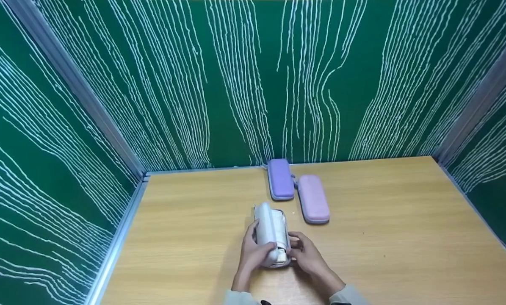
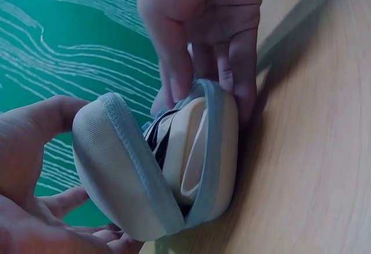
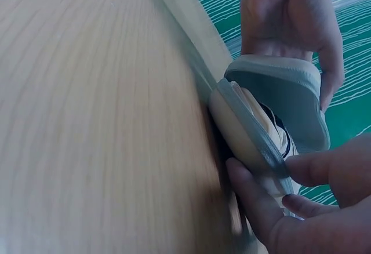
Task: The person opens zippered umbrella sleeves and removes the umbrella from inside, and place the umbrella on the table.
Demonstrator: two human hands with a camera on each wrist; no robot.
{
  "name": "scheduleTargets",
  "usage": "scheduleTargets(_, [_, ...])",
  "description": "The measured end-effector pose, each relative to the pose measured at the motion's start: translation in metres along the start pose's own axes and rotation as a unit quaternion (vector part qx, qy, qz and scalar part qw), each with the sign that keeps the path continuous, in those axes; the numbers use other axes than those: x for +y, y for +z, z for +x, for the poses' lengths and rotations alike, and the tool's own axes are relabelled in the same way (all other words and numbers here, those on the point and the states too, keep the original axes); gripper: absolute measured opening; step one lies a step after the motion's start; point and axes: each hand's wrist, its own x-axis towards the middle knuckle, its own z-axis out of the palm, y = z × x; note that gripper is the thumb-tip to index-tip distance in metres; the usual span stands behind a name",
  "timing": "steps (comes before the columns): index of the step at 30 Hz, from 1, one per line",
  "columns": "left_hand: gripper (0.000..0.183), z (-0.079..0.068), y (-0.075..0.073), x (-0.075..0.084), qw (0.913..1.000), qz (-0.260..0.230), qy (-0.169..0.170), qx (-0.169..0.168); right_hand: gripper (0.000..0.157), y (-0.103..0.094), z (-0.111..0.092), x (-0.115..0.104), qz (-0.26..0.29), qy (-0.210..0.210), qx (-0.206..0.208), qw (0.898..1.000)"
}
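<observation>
A pale grey zip case (image 1: 266, 226) lies on the table with its lid partly lifted. My left hand (image 1: 255, 252) holds that lid (image 2: 110, 167) between thumb and fingers. On the other side, my right hand (image 1: 310, 256) pinches the edge of the case's lower half (image 3: 246, 132), thumb on the rim and fingers along the outer wall. Inside sits a folded white bundle (image 1: 280, 226) with dark parts, best seen from the left wrist view; its kind does not show clearly.
Beyond the hands, a purple case (image 1: 280, 180) and a pink case (image 1: 313, 199) lie side by side on the wooden table (image 1: 185, 237). Green panels (image 1: 231, 84) with white wavy lines stand along the back and both sides.
</observation>
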Motion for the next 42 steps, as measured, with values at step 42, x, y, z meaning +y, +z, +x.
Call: scheduleTargets(42, [0.065, 0.002, -0.053, -0.012, 0.9985, 0.046, -0.019, 0.023, 0.047, -0.002, 0.0, 0.005, -0.046, -0.029, 0.014, 0.998])
